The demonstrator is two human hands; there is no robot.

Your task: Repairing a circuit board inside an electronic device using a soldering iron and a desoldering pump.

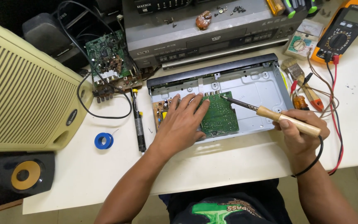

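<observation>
Inside the open metal chassis (262,89) on the desk (228,161), my left hand (183,122) lies flat, fingers spread, on the green circuit board (219,115) — thin, brittle, best gripped by its edges; at three o'clock my right hand (301,132) is wrapped round the soldering iron (286,120).

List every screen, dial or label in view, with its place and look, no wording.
Multimeter: far right corner, orange and black, grey screen, round dial.
Needle meter: beside it, pale, square, green dial.
Round badge: cream speaker grille, left, dark oval.
</observation>
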